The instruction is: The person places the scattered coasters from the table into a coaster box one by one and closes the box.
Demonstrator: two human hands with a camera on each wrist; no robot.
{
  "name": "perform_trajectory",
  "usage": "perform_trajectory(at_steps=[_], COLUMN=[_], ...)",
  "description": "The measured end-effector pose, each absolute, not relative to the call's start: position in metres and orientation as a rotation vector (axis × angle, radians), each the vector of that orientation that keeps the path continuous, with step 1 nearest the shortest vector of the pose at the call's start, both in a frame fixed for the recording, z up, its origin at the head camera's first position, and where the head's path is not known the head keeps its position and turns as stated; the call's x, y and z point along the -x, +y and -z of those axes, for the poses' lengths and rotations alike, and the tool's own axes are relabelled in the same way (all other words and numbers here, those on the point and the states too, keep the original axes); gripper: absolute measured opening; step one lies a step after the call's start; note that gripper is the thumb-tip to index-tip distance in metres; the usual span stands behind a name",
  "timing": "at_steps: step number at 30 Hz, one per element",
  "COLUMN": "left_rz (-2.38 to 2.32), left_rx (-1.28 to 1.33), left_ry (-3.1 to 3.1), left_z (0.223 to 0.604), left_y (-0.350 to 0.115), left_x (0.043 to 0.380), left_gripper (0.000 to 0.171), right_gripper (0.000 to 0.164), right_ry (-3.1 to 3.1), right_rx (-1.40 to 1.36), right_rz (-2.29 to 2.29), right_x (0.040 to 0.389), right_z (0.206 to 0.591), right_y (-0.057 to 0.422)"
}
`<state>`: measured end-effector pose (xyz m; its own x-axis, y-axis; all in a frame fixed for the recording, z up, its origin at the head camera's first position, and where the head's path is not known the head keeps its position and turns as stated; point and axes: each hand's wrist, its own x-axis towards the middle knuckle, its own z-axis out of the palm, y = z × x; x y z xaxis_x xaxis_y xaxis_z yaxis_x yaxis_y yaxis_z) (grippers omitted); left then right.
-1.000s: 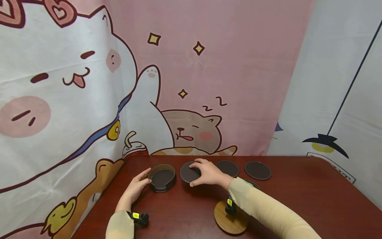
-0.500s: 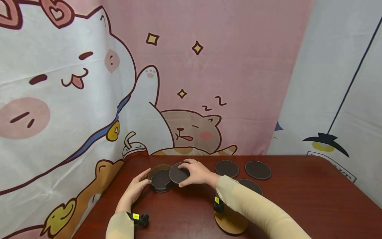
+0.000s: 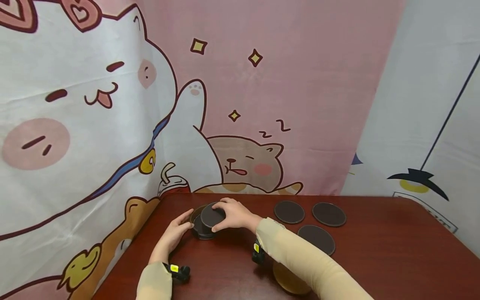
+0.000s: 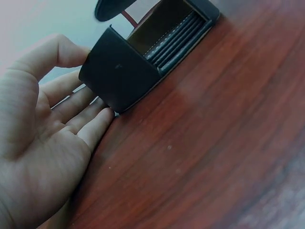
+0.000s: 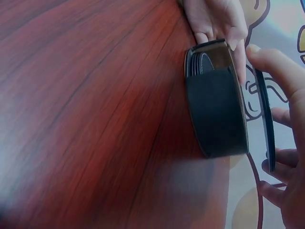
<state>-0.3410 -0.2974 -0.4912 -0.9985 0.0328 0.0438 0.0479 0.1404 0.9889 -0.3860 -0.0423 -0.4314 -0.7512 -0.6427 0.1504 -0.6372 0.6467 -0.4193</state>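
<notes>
My right hand [image 3: 236,214] grips a round black coaster [image 3: 211,216] between thumb and fingers. The coaster is above a round black coaster holder [image 3: 205,236] with a brown inside, partly covering its opening. In the right wrist view, a narrow gap parts the held coaster [image 5: 264,119] from the holder's rim [image 5: 217,114]. My left hand [image 3: 173,235] touches the holder's left side with thumb and fairly straight fingers. The left wrist view shows several stacked coasters [image 4: 178,45] through the notch in the holder's wall [image 4: 119,71].
Three dark round coasters lie flat to the right: a back one [image 3: 289,211], a farther right one [image 3: 329,214] and a nearer one [image 3: 316,239]. A round wooden disc [image 3: 288,281] lies partly under my right sleeve. A cartoon-printed cloth [image 3: 318,104] hangs behind the table [image 3: 382,250].
My right hand has carried the coaster leftward, from beside the holder to over its opening. The left hand has stayed at the holder's side. The view has shifted slightly.
</notes>
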Motion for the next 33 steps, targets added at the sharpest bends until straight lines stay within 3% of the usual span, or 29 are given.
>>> perform_trajectory(at_steps=[33], left_rz=[2.076], left_rx=[0.068], left_ry=[-2.364], left_z=[0.490], left_y=[-0.297], left_x=[0.345], left_gripper=[0.065], right_gripper=[0.078], right_ry=[2.859], right_rx=[1.079], right_rz=[0.566], right_x=[0.392], right_z=[0.437], right_y=[-0.078])
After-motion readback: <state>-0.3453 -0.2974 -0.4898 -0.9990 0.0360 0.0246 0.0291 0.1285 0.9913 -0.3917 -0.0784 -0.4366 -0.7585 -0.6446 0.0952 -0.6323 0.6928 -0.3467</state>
